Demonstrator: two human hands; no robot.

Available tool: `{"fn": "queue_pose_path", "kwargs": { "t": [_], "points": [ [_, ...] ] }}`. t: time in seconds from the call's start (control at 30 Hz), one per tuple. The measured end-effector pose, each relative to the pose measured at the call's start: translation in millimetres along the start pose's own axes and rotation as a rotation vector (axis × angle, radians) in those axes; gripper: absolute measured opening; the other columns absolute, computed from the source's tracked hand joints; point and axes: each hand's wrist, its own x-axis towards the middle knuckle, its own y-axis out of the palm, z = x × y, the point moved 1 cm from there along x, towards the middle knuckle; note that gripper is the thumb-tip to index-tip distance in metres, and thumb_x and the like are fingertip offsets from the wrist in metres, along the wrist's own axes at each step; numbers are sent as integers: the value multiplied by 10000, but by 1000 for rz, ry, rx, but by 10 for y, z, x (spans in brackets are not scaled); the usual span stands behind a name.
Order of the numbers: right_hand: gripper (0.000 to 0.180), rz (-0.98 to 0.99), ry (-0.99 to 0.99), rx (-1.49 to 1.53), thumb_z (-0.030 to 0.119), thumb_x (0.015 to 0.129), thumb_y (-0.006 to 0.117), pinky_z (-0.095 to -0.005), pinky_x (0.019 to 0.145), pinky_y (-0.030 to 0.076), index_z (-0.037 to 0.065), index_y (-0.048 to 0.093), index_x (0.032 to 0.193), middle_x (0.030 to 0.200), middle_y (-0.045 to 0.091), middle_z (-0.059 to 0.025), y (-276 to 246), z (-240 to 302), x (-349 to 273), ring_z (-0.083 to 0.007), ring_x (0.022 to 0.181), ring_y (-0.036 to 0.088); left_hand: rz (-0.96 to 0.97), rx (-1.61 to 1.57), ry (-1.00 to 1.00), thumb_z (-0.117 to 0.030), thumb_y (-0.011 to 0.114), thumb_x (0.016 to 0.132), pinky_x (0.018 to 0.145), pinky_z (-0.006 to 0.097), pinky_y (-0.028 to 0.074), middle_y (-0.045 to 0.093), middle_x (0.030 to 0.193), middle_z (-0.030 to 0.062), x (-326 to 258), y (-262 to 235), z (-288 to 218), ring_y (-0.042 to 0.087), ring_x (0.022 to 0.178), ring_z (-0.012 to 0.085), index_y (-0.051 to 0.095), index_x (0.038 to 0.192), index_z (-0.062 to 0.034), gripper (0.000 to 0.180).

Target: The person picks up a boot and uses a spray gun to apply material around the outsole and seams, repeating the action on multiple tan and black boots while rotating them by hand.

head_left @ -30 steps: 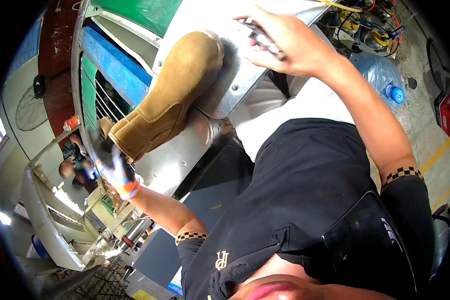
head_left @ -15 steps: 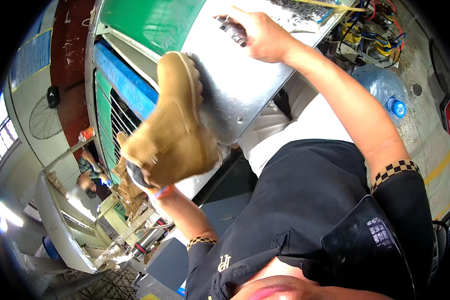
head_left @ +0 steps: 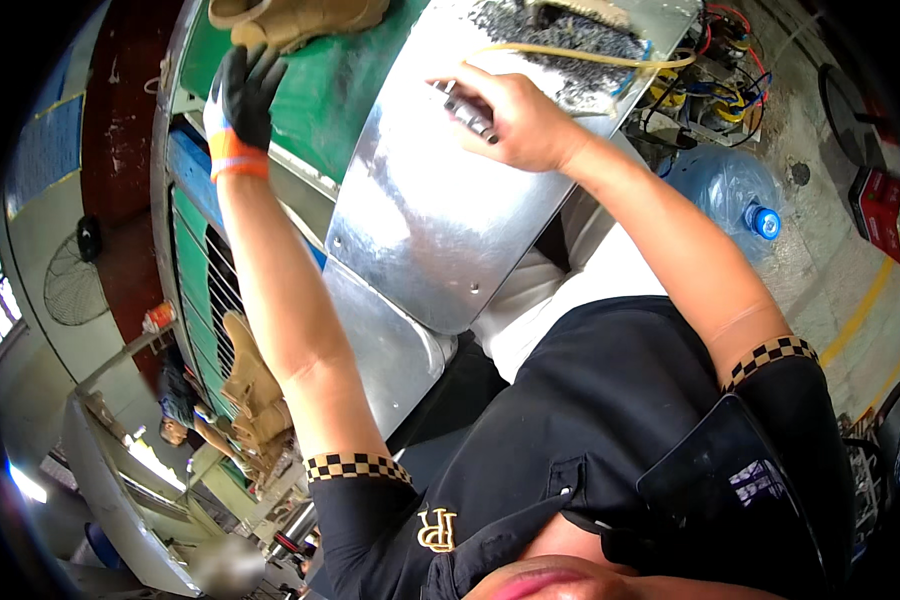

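My left hand [head_left: 245, 95], in a dark-palmed glove with an orange cuff, reaches over the green belt surface [head_left: 315, 120]. Its fingers are spread and hold nothing. Just beyond the fingertips, a tan boot [head_left: 305, 22] lies on its side on the green surface, partly cut off by the picture's upper edge. Bare, my right hand [head_left: 530, 125] is closed around a small dark metal cylindrical tool [head_left: 472, 115] above the shiny metal worktop [head_left: 410, 210]. A yellowish hose [head_left: 590, 55] runs close behind this hand; whether it joins the tool is unclear.
Black debris [head_left: 595, 50] litters the worktop's far end. Tangled wires [head_left: 730, 95] and a clear plastic bottle [head_left: 725, 190] are at the right. More tan boots [head_left: 255, 385] stand at the left, near another person [head_left: 182, 405]. A wall fan [head_left: 75, 275] is farther left.
My left hand has let go of a tan boot and swung up and away to the left, opening. A boot now lies on the green surface. My right hand still grips the tool.
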Motion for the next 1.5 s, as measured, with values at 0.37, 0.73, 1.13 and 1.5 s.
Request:
{"fn": "queue_pose_path", "kwargs": {
  "t": [0.37, 0.73, 1.13, 1.5],
  "points": [
    [545, -3, 316, 140, -12, 800, 662, -258, 833, 500, -24, 471, 1311, 987, 609, -28, -23, -150, -109, -93, 910, 590, -728, 1601, -624, -532, 717, 807, 1085, 398, 364, 475, 1440, 206, -3898, -4662, -113, 458, 1309, 332, 423, 1433, 11, 879],
    [432, -78, 116, 98, 79, 834, 655, -299, 829, 509, -24, 539, 1237, 1086, 668, -95, 75, 9, -17, -169, 936, 640, -1056, 1437, -768, -686, 781, 621, 907, 415, 494, 708, 1080, 182, -4794, -4957, 576, 663, 1000, 327, 722, 1055, 5, 817],
    [524, -17, 122, 262, 65, 795, 676, -314, 931, 491, -43, 499, 1276, 1213, 638, -124, 56, -3, -33, -192, 1090, 614, -1029, 445, 170, -7, 738, 800, 699, 338, 596, 613, 1054, 111, -5557, -1758, -22, 621, 999, 214, 574, 957, -61, 233],
    [640, -123, -37, 447, -18, 763, 726, -307, 954, 484, 20, 440, 1335, 1205, 588, -100, 162, -355, -151, -175, 1143, 566, -354, 868, -605, -175, 888, 663, 926, 351, 493, 628, 1155, 127, -5097, -263, -1289, 609, 1061, 224, 486, 1364, -16, 824]
  ]
}}
